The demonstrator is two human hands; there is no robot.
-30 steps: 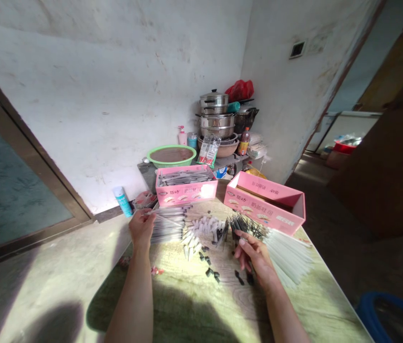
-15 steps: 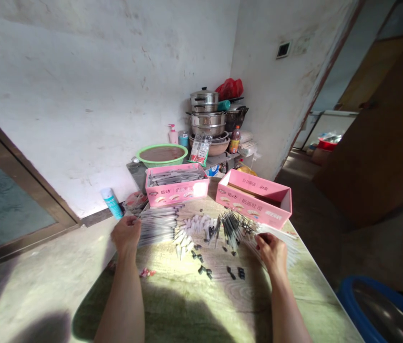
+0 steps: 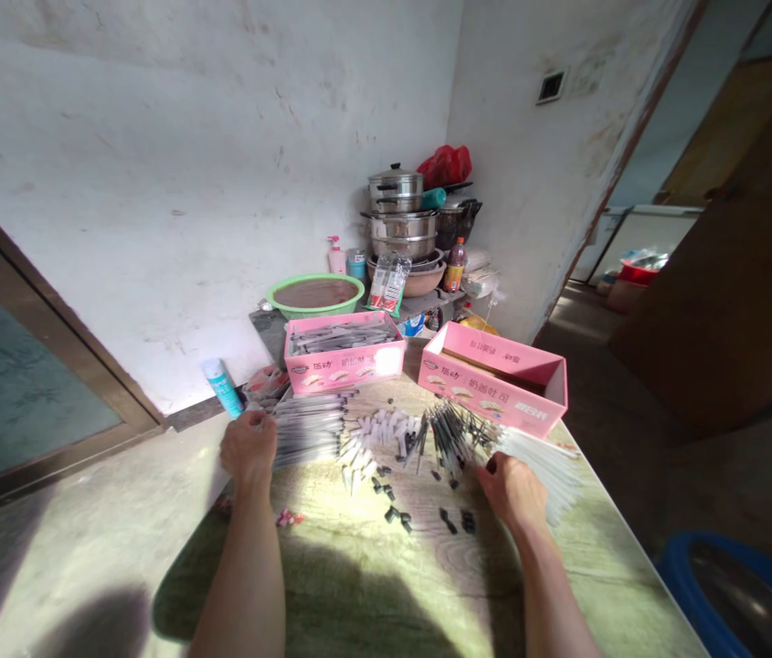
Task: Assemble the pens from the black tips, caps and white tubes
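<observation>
My left hand (image 3: 248,448) is at the left end of a row of slim whitish pens (image 3: 310,428); its fingers are curled together, and whatever they hold is hidden. My right hand (image 3: 514,489) has thumb and fingers pinched beside the dark, thin pen refills (image 3: 449,437) and the pale translucent tubes (image 3: 546,466). I cannot make out anything between those fingertips. Between the hands lie small white cone-shaped pieces (image 3: 386,427) and scattered short black caps (image 3: 397,518).
Behind the parts stand a pink box (image 3: 344,366) full of pens and a second pink box (image 3: 495,388). A green basin (image 3: 315,297) of brownish water and stacked pots (image 3: 399,224) are farther back. A spray can (image 3: 222,387) stands left; a blue tub (image 3: 693,585) is at right.
My right hand has moved a little left and toward me, away from the tubes. My left hand stays by the pen row. The view has shifted slightly.
</observation>
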